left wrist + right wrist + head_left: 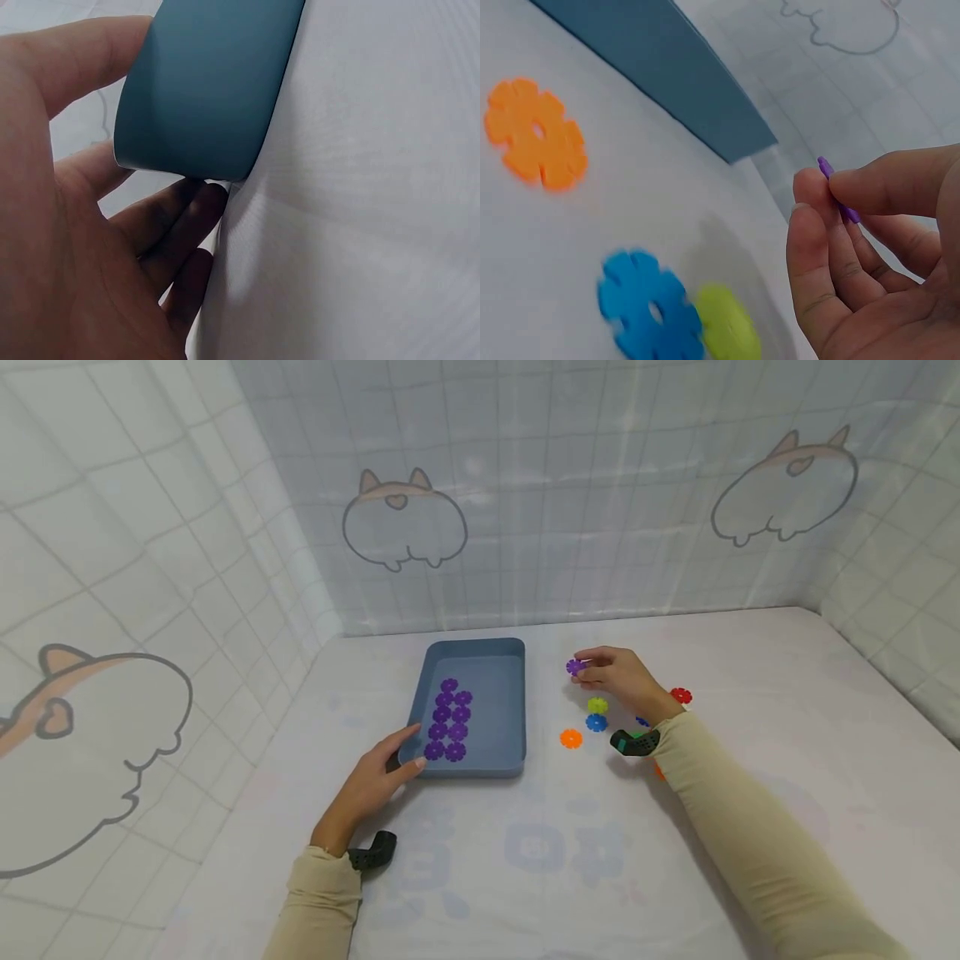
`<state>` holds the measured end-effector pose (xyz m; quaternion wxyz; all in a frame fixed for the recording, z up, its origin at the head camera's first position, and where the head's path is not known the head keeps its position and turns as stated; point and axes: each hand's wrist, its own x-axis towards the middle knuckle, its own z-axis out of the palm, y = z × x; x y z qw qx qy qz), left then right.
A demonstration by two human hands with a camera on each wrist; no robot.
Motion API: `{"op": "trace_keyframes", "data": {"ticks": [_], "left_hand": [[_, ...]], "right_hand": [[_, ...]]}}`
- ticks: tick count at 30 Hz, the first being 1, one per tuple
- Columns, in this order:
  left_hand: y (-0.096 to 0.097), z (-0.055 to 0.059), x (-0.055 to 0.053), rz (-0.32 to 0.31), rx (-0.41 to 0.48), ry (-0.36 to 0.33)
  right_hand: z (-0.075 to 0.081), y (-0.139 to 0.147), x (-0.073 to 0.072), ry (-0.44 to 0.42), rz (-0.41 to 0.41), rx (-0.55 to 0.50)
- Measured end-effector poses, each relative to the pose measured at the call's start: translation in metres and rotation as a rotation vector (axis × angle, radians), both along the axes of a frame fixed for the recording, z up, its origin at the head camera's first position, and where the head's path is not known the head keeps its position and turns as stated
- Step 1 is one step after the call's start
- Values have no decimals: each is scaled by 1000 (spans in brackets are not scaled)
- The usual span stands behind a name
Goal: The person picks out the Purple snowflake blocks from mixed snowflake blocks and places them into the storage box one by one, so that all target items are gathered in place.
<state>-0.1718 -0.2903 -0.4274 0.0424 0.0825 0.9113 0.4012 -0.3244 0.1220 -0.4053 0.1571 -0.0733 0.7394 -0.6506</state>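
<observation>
While the right hand [618, 675] pinches a purple disc [575, 667] above the table, the risks lie as follows.

Right hand: thumb and fingertips [810, 196] are clamped on the disc's thin edge; only a sliver of purple shows in the wrist view [838, 196], so the hold looks slight.
Purple disc: held in the air, right of the blue tray [514, 710] and apart from it.
Left hand: [372, 781] thumb on the tray's near-left corner [202, 90], fingers [180, 217] loosely curled beside and under the rim, steadying it.
Tray contents: purple discs [448, 718] lie in two close rows.
Risk, slip: an edge pinch may let the disc twist and drop onto the table [480, 860].
Risk, scatter: a disc landing on the rows could knock them askew.
Risk, sleeve: the right forearm hangs over the loose discs, yellow-green [597, 705], blue [596, 722], orange [571, 739] and red [680, 696], and could sweep them.
</observation>
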Motion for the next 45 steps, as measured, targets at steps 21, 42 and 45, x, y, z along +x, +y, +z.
{"op": "trace_keyframes", "data": {"ticks": [21, 42, 45], "left_hand": [[-1, -2, -2, 9, 0, 9], [2, -3, -3, 11, -20, 10], [2, -2, -2, 15, -22, 6]], "right_hand": [[1, -54, -8, 9, 31, -94], [8, -95, -11, 34, 55, -201], [12, -102, -11, 42, 69, -174]]}}
